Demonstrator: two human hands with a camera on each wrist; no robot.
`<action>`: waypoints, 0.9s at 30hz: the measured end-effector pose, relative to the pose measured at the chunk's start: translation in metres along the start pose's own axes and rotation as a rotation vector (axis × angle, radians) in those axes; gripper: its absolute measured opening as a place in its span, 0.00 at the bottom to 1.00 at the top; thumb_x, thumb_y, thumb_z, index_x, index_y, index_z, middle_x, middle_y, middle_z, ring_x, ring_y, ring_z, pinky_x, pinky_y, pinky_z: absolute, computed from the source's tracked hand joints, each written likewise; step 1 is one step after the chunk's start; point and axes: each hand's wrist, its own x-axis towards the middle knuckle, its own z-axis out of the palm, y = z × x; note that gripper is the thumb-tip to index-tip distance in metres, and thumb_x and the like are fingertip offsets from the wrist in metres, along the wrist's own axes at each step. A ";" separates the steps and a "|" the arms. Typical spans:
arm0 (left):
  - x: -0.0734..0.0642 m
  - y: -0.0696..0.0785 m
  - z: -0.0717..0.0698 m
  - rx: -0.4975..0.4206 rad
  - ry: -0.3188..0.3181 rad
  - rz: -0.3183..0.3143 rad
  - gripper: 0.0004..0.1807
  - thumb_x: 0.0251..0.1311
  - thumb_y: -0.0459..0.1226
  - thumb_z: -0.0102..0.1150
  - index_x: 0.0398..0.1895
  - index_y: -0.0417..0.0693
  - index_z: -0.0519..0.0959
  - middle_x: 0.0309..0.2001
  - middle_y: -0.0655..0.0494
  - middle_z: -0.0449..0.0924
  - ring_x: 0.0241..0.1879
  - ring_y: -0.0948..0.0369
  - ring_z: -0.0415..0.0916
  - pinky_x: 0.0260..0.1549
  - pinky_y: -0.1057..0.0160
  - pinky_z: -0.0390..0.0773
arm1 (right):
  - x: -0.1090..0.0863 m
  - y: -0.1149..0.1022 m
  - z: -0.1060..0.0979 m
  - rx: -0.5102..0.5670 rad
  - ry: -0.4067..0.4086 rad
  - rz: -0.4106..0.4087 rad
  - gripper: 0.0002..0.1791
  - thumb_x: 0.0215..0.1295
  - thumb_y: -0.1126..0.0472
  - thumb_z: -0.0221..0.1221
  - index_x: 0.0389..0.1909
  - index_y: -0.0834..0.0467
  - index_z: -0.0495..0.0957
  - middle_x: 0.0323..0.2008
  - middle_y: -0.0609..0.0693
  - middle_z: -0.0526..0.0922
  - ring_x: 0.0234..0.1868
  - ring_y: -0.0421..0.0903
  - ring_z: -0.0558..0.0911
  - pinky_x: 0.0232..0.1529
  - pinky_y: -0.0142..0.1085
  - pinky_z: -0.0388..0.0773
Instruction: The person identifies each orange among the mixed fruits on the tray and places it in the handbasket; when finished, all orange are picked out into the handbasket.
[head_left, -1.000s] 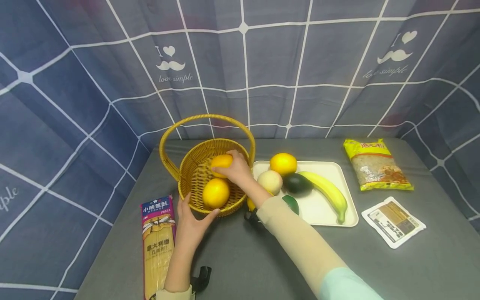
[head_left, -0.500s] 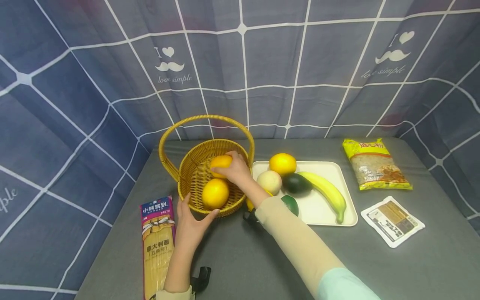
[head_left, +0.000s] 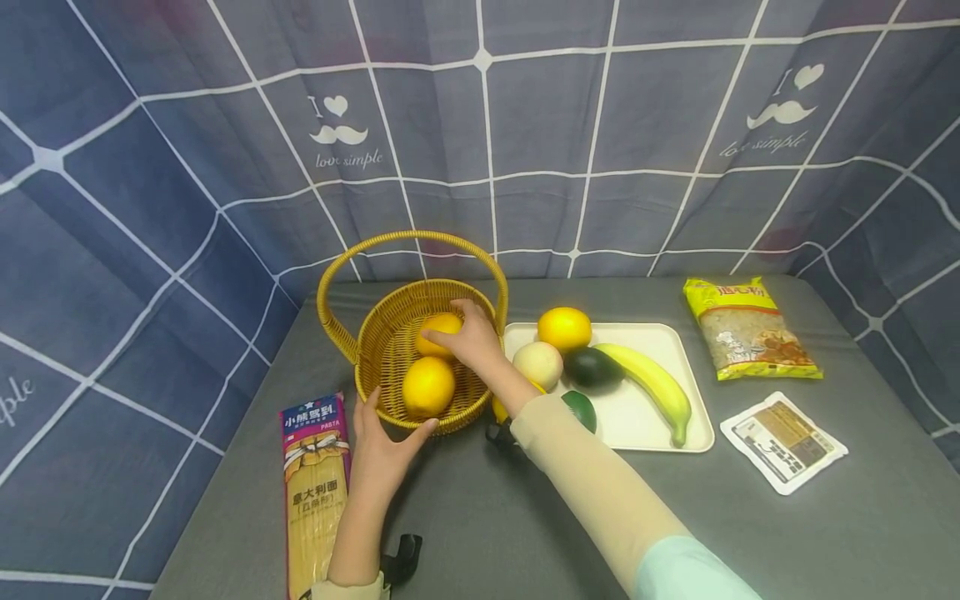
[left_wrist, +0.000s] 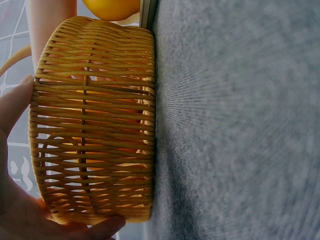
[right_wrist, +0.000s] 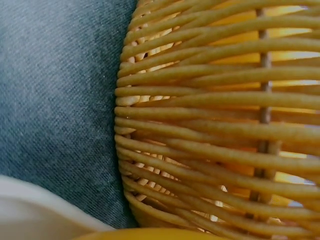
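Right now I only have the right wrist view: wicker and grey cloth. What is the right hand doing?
Observer: The right hand grips an orange inside the basket.
Operator: Anything else in there?
Observer: A second orange lies nearer the person.
Operator: Left hand?
Observer: The left hand cups the basket's near wall, thumb and fingers spread.

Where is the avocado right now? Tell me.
In the head view, the avocado lies on the white tray right of the basket, between the pale round fruit and the banana.
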 end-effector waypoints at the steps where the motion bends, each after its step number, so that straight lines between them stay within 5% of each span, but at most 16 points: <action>1: 0.000 0.000 0.000 -0.003 -0.001 -0.001 0.59 0.50 0.62 0.66 0.75 0.45 0.46 0.75 0.37 0.33 0.71 0.37 0.43 0.61 0.35 0.55 | 0.000 0.000 0.000 0.001 0.001 -0.002 0.46 0.53 0.37 0.66 0.69 0.54 0.62 0.66 0.54 0.65 0.63 0.52 0.69 0.60 0.47 0.69; 27: -0.002 0.002 -0.003 -0.009 -0.029 -0.015 0.59 0.51 0.62 0.65 0.76 0.45 0.44 0.75 0.37 0.30 0.71 0.37 0.42 0.61 0.35 0.54 | -0.034 -0.028 -0.039 0.103 0.048 -0.162 0.47 0.53 0.35 0.66 0.69 0.52 0.63 0.66 0.50 0.67 0.63 0.49 0.69 0.59 0.47 0.70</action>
